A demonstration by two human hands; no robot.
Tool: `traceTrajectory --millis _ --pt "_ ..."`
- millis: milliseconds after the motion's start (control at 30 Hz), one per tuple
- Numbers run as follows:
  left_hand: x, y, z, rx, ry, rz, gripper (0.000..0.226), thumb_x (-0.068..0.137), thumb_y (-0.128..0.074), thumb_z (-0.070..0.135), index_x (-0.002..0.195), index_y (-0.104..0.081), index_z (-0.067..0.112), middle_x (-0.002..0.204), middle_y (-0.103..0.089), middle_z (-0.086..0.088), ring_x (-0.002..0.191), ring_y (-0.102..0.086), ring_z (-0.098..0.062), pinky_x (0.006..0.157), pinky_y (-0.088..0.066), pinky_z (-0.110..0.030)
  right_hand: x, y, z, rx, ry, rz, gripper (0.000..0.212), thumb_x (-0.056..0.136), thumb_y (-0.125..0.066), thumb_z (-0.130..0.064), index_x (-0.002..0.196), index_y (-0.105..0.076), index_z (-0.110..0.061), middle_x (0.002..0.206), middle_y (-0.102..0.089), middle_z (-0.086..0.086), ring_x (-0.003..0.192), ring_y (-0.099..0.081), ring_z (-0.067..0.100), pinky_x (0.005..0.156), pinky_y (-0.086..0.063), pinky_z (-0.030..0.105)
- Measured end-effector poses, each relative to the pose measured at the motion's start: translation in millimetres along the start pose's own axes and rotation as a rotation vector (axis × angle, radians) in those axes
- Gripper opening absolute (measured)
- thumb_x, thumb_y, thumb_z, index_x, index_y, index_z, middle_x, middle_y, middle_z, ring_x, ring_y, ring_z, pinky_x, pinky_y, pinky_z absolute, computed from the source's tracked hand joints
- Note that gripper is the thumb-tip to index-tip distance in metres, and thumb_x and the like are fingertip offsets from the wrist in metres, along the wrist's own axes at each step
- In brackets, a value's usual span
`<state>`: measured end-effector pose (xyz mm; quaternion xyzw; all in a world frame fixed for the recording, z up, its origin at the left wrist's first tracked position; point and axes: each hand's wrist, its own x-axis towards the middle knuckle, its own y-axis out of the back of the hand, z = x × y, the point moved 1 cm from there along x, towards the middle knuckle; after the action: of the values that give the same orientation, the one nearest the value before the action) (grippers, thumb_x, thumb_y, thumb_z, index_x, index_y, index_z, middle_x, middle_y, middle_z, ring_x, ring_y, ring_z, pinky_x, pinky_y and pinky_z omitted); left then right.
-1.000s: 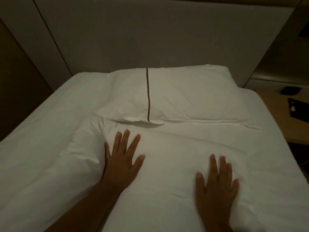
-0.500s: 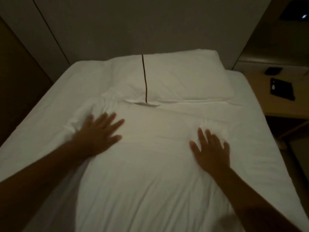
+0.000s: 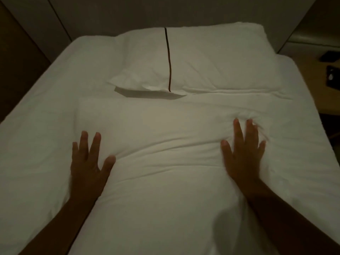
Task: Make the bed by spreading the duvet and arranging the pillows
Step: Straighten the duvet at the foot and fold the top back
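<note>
dim bed [image 3: 46, 80] | white duvet [image 3: 165, 181] creased | both palms flat

A dimly lit bedroom, seemingly a hotel room, is indicated by a bed [image 3: 88, 57] dressed in plain white linen, a pillow [image 3: 217, 59] trimmed with a dark stripe, a panelled headboard wall [image 3: 165, 10] and a bedside desk [image 3: 312, 80].

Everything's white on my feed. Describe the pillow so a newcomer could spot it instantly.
Start at the white bed, at its far end against the grey headboard panel. The pillow lies flat there, right of centre, just beyond the duvet's top edge. It alone bears a thin dark stripe across its cover near its left end; the other bedding is plain white.
</note>
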<state>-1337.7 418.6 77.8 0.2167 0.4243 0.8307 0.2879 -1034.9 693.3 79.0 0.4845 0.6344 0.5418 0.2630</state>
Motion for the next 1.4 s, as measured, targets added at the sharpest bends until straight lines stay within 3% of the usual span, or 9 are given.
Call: traceTrajectory --millis 400,533,667,800,900,967,1067,1167,1400 --pt "12 -2 -1 0.131 0.016 -0.049 0.077 0.077 -0.01 0.084 0.146 0.005 0.055 0.161 0.012 0.015 0.149 0.001 -0.029 0.113 -0.018 -0.062 -21 9 -9 -0.131 -0.037 0.013 0.071 0.091 -0.023 -0.059 0.153 -0.019 -0.026 0.159 -0.017 0.017 0.146 -0.016 0.037 0.11 -0.014 0.066" --pt "8 18 15 0.397 0.136 -0.238 0.07 0.085 -0.01 0.078 0.147 0.01 0.052 0.162 0.01 0.01 0.148 -0.007 -0.033 0.112 -0.02 -0.059 -37 38 -1 -0.174 -0.044 -0.129 0.072 0.09 -0.01 -0.065 0.154 -0.011 -0.03 0.161 -0.012 0.014 0.147 -0.012 0.035 0.112 -0.01 0.065" --pt "-50 60 51 0.271 0.17 -0.551 0.078 0.083 -0.012 0.074 0.153 -0.005 0.038 0.163 0.006 0.003 0.15 0.002 -0.026 0.117 -0.004 -0.059 -68 82 -7 -0.194 -0.104 -0.28 0.074 0.09 -0.015 -0.067 0.154 -0.005 -0.031 0.163 -0.005 0.008 0.149 -0.007 0.031 0.115 -0.008 0.06" --pt "-200 143 75 0.299 0.062 -0.699 0.073 0.091 -0.035 0.067 0.151 -0.001 0.044 0.163 0.005 0.009 0.15 0.0 -0.02 0.117 -0.003 -0.058 -186 132 -55 -0.11 -0.004 -0.306 0.077 0.09 -0.015 -0.067 0.154 -0.017 -0.025 0.162 -0.013 0.01 0.147 -0.014 0.035 0.116 -0.012 0.059" --pt "-303 222 75 0.273 -0.026 -0.721 0.082 0.086 -0.05 0.065 0.152 -0.009 0.039 0.162 -0.011 0.009 0.148 -0.014 -0.018 0.119 -0.009 -0.052 -303 177 -80 -0.157 0.043 -0.596 0.097 0.076 -0.018 -0.086 0.154 -0.002 -0.03 0.164 0.001 0.001 0.15 -0.006 0.026 0.118 -0.012 0.051" --pt "-360 274 78 0.185 -0.091 -0.626 0.084 0.082 -0.054 0.06 0.152 -0.02 0.029 0.16 -0.022 0.003 0.145 -0.024 -0.018 0.118 -0.021 -0.038 -386 217 -93 -0.11 0.068 -0.718 0.098 0.076 -0.025 -0.085 0.154 -0.006 -0.029 0.163 -0.006 0.002 0.148 -0.015 0.025 0.118 -0.02 0.048" --pt "-436 348 85 0.078 -0.194 -0.531 0.066 0.088 -0.061 0.044 0.145 -0.038 0.021 0.149 -0.043 -0.002 0.134 -0.043 -0.019 0.107 -0.035 -0.029 -494 288 -120 -0.031 0.075 -0.537 0.071 0.091 -0.044 -0.058 0.149 -0.024 -0.023 0.152 -0.035 0.005 0.135 -0.04 0.023 0.109 -0.037 0.039" --pt "-504 401 72 0.155 -0.275 -0.537 0.061 0.088 -0.061 0.045 0.142 -0.043 0.022 0.141 -0.051 -0.002 0.126 -0.051 -0.018 0.102 -0.043 -0.031 -581 344 -147 0.014 0.041 -0.468 0.059 0.092 -0.049 -0.053 0.141 -0.04 -0.021 0.135 -0.054 0.004 0.122 -0.053 0.021 0.099 -0.045 0.033" --pt "-620 457 22 0.129 -0.334 -0.583 0.057 0.088 -0.061 0.047 0.138 -0.047 0.024 0.139 -0.053 -0.002 0.122 -0.053 -0.017 0.102 -0.043 -0.031 -729 417 -191 0.099 -0.036 -0.321 0.049 0.091 -0.054 -0.047 0.132 -0.05 -0.021 0.12 -0.063 0.003 0.11 -0.06 0.019 0.094 -0.048 0.032"
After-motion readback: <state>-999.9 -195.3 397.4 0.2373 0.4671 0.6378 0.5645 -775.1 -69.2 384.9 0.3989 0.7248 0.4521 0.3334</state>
